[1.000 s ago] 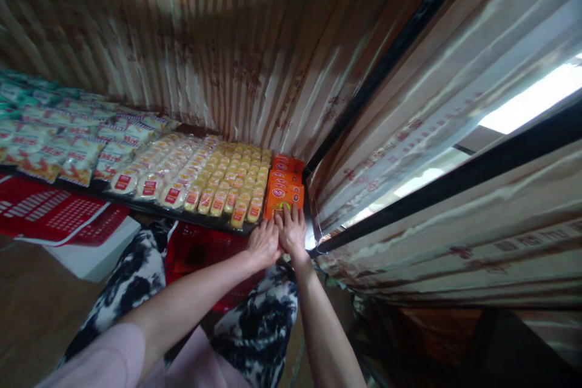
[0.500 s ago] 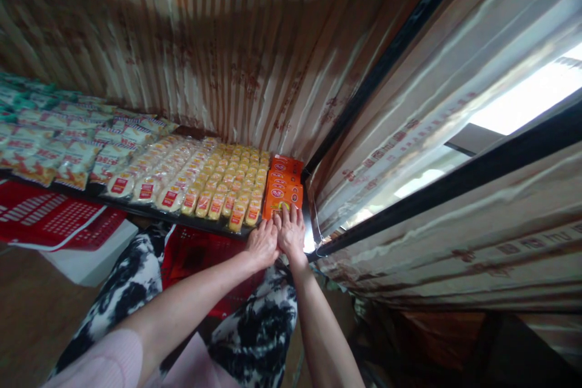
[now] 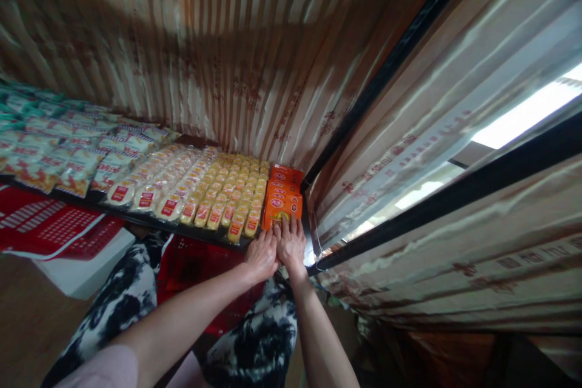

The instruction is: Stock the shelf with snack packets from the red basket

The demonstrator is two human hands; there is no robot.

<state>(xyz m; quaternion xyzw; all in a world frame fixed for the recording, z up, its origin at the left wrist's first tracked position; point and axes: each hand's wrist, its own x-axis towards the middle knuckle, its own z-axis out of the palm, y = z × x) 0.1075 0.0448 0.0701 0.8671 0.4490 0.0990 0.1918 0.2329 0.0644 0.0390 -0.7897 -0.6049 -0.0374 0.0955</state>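
Observation:
A row of overlapping orange snack packets (image 3: 284, 185) lies at the right end of the black shelf. My right hand (image 3: 291, 245) rests on the nearest orange packet (image 3: 275, 216), its fingers stretched over the front part. Close beside it, my left hand (image 3: 262, 254) has bent fingers drawn together at that packet's front left corner; the fingertips are partly hidden. Left of the orange packets stand rows of small yellow wrapped pastries (image 3: 227, 194), then rows of round white wrapped pastries (image 3: 157, 185).
Pale snack bags (image 3: 73, 160) and green bags (image 3: 27, 103) fill the shelf's left part. Beneath its front edge (image 3: 182, 230) sit red baskets (image 3: 86, 236) and a white box (image 3: 86, 264). Striped plastic sheeting (image 3: 195, 60) hangs behind, and a black frame bar (image 3: 409, 212) runs along the right.
The view has tilted slightly upward, so the shelf and hands sit a little lower in it. Both hands stay at the front orange packet.

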